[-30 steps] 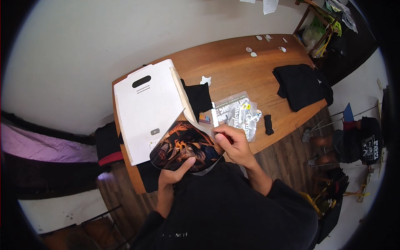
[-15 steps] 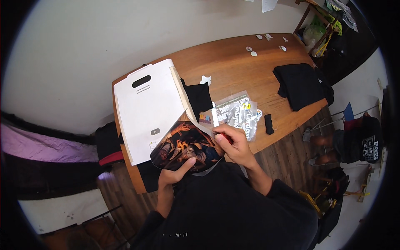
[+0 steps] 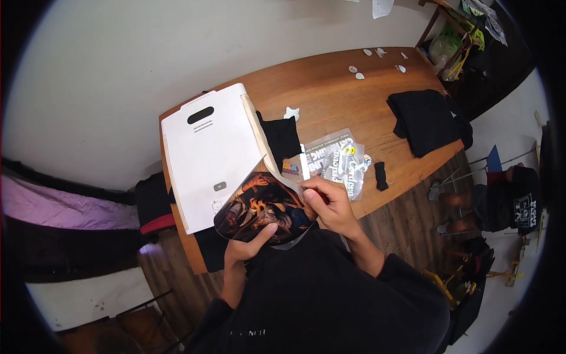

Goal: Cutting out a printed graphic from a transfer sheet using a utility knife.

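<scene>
Head-worn fisheye, steeply down over table (image 3: 330,100)

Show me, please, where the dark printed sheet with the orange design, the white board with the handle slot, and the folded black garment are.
dark printed sheet (image 3: 259,206): head view, middle of the orange design.
white board (image 3: 206,159): head view, its bare face.
folded black garment (image 3: 425,120): head view, its top.

The lower edge of the curled orange-and-black printed sheet (image 3: 259,207) is hidden behind the left hand (image 3: 246,246); small white scraps (image 3: 356,72) at the wooden table's (image 3: 330,94) far edge cannot be identified.
</scene>
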Action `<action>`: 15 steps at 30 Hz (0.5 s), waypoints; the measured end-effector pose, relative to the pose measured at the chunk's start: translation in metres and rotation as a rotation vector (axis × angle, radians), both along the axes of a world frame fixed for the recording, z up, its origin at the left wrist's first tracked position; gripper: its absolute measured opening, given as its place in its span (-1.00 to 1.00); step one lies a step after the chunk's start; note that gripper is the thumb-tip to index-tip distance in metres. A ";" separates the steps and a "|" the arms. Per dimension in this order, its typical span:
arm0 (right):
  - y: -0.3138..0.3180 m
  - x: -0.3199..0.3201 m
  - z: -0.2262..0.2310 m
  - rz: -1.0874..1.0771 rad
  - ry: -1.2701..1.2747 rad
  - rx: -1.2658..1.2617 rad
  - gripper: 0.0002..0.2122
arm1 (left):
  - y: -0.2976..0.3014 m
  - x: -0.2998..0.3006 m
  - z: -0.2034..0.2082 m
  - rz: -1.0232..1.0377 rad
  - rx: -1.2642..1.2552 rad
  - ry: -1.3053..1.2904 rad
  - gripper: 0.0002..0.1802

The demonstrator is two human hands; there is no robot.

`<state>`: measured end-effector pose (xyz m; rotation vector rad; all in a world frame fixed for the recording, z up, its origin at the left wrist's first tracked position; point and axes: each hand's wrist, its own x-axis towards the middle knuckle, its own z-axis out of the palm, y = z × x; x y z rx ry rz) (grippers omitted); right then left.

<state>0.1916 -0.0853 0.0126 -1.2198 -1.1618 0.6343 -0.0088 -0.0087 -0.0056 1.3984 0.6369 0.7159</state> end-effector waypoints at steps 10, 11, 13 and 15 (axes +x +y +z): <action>0.003 -0.003 -0.007 -0.015 0.107 -0.041 -0.82 | 0.001 0.000 -0.005 -0.080 0.076 -0.011 -0.74; 0.003 0.000 -0.005 -0.029 0.153 0.036 -0.79 | 0.001 0.000 -0.006 -0.001 0.050 -0.024 -0.74; 0.003 0.006 -0.002 -0.046 0.343 -0.021 -0.72 | 0.002 -0.002 -0.008 -0.078 0.076 -0.021 -0.75; 0.004 0.014 0.001 -0.028 0.544 0.059 -0.71 | 0.005 -0.005 -0.011 -0.041 0.115 -0.060 -0.66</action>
